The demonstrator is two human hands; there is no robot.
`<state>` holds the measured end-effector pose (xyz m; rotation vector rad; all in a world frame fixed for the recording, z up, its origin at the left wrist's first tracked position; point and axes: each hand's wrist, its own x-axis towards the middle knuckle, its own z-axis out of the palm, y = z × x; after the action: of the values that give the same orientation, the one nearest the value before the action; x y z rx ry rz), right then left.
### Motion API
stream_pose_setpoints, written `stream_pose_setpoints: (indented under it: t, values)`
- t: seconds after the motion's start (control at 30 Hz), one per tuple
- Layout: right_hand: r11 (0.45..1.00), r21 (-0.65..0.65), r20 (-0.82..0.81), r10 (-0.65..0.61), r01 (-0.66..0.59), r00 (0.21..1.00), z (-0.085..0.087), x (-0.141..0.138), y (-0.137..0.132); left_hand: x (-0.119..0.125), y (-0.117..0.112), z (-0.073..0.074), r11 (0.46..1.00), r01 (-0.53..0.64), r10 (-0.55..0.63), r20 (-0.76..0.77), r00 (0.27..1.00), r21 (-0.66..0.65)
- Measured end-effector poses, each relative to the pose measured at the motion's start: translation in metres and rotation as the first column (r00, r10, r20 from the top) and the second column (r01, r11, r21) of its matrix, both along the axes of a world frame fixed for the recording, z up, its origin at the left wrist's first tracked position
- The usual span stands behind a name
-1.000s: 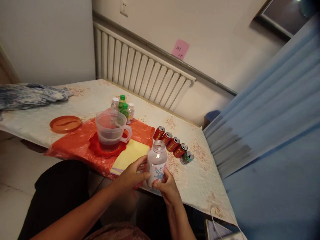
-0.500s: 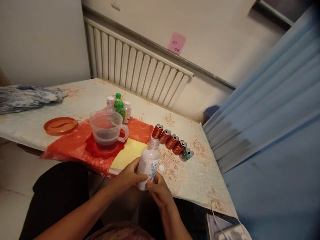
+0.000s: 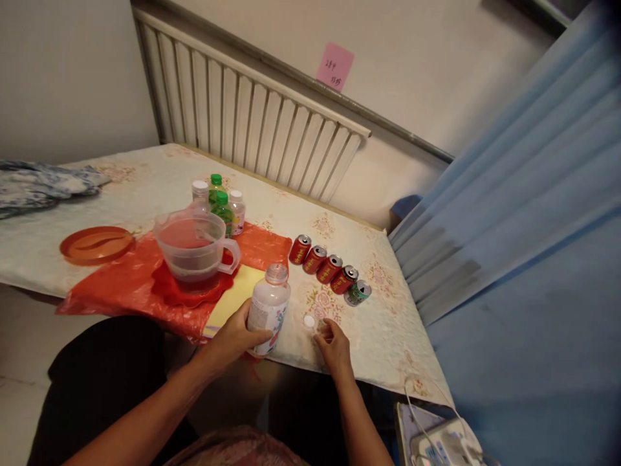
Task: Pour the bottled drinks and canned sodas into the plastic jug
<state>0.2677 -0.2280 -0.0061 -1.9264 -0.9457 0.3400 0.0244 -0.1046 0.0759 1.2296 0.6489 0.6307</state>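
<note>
My left hand [image 3: 235, 339] is wrapped round the lower part of a clear plastic bottle [image 3: 269, 307] with a flowered label, standing uncapped at the near edge of the table [image 3: 388, 343]. A small white cap [image 3: 309, 320] lies on the tablecloth just right of the bottle. My right hand [image 3: 332, 341] rests on the table beside that cap, fingers curled, fingertips close to it; I cannot tell whether they touch it.
A clear measuring jug [image 3: 194, 249] stands on a red mat over an orange plastic sheet [image 3: 121, 285]. Several small bottles [image 3: 219, 206] stand behind it, a row of drink cans [image 3: 330, 268] to the right, an orange lid [image 3: 96, 244] at the left. A blue curtain [image 3: 524, 226] hangs on the right.
The bottle has gone from held in both hands to standing on the table in my left hand alone. My right hand has let go and moved right to the white cap.
</note>
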Motion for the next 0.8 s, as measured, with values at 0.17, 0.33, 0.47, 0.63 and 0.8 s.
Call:
stream_pose_setpoints:
  t: [0.17, 0.33, 0.47, 0.63, 0.8]
  values:
    - [0.991, -0.134, 0.292, 0.063, -0.024, 0.954, -0.010, -0.002, 0.014, 0.003, 0.008, -0.012, 0.995, 0.002, 0.004, -0.068, 0.998, 0.098]
    - [0.961, -0.277, 0.379, 0.106, 0.004, 0.919, -0.007, -0.011, 0.026, 0.002, 0.011, -0.015, 0.977, -0.030, 0.058, -0.128, 0.990, 0.209]
    - [0.972, -0.231, 0.350, 0.046, 0.039, 0.936, -0.010, -0.012, 0.029, 0.002, 0.010, -0.011, 0.963, -0.050, 0.093, -0.152, 0.984, 0.264]
    - [0.991, -0.117, 0.220, -0.045, 0.072, 0.975, -0.014, -0.010, 0.031, 0.003, 0.008, -0.008, 0.943, -0.075, 0.145, -0.198, 0.969, 0.324]
    - [0.996, 0.026, 0.051, 0.078, -0.080, 0.996, 0.028, -0.020, 0.038, 0.002, 0.007, -0.010, 0.925, -0.097, 0.175, -0.183, 0.967, 0.369]
